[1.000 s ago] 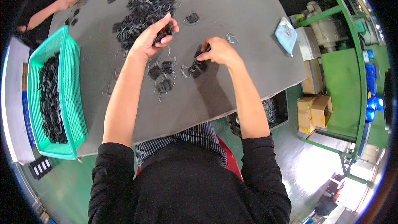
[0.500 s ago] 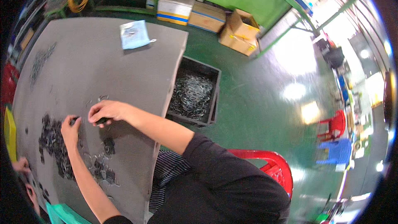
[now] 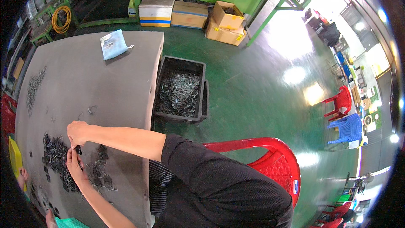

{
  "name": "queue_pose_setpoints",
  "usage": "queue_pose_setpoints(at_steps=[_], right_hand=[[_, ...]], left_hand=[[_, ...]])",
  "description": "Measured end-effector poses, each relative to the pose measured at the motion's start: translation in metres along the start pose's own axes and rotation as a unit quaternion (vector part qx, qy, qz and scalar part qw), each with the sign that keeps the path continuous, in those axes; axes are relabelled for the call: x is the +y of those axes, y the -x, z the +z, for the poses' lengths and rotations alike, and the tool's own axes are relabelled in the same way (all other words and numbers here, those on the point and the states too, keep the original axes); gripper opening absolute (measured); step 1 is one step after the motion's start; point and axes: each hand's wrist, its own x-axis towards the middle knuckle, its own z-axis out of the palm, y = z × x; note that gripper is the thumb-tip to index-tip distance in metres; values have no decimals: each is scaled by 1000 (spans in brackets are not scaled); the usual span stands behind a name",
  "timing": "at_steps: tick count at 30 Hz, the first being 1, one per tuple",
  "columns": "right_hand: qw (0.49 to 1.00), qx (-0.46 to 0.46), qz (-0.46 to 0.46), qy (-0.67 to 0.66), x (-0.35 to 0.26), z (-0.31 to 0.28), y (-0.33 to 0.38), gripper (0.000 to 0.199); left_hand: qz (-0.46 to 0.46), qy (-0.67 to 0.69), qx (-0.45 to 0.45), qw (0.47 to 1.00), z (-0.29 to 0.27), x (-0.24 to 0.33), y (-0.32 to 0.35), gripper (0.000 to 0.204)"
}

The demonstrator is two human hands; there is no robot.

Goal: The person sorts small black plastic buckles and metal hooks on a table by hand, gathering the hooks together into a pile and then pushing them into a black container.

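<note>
Half a second ago the hands were apart above the grey table [image 3: 122, 88]; now their fingertips meet. The left hand [image 3: 75, 166] and right hand [image 3: 79, 134] narrowly pinch one small black piece [image 3: 79, 150] over the table; whether the right palm hides more, I cannot tell. One large black pile [image 3: 55, 154], too tangled to count, lies on the table's left half. The table's right edge passes under the right forearm; open tabletop stretches to one blue pouch [image 3: 114, 45] near the table's far edge. Two black crates [image 3: 179, 93] stand just beyond the right edge.
</note>
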Motion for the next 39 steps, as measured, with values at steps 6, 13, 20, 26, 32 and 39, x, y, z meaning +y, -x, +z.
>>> queue_pose_setpoints(at_steps=[6,13,20,26,32,39], right_hand=[[996,-22,30,77,13,-18,1,23],[963,97,96,231,37,-13,16,14],[990,-13,130,47,69,-61,45,28],[981,32,166,-95,50,-54,52,27],[969,67,186,-146,80,-73,68,27],[768,-56,104,-629,77,-59,90,23]], left_hand=[[-102,324,-13,940,-2,-3,28,34],[-160,400,133,892,-37,-14,54,30],[-115,37,73,990,23,38,83,27],[77,-325,89,938,27,10,88,31],[100,-546,-33,831,96,21,65,50],[52,-477,-74,874,77,35,67,43]])
